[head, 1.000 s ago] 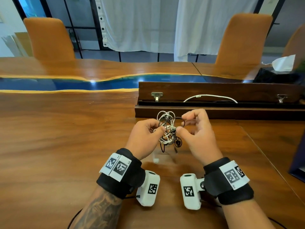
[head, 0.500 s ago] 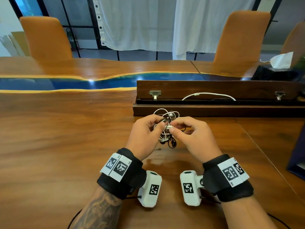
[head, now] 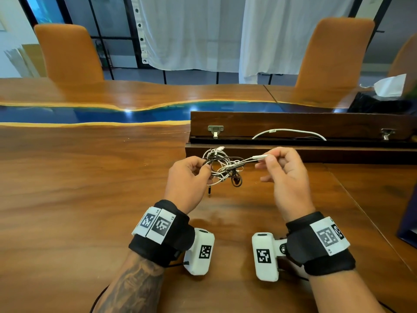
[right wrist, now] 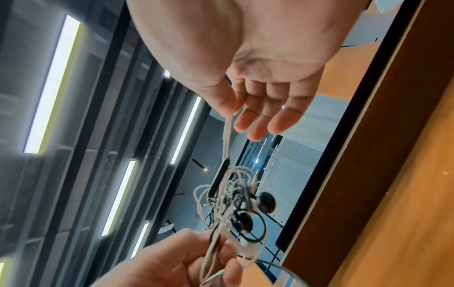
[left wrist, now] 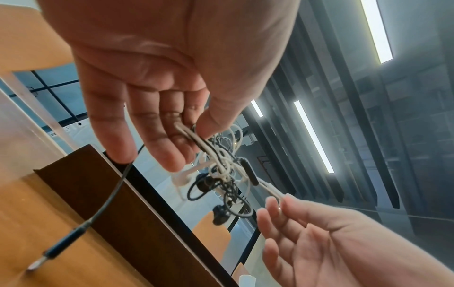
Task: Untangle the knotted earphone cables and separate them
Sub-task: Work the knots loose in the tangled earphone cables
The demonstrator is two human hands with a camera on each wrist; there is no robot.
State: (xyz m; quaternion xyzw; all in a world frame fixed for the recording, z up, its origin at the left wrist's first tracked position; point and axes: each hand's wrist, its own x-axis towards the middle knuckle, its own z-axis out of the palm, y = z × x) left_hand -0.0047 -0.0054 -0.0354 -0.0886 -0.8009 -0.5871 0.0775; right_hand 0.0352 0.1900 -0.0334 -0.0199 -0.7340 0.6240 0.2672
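The left hand pinches the knotted earphone cables between thumb and fingertips; the right hand pinches a white strand drawn taut from them (other fingers loosely spread). Pulling harder would likely cinch the knot tighter.
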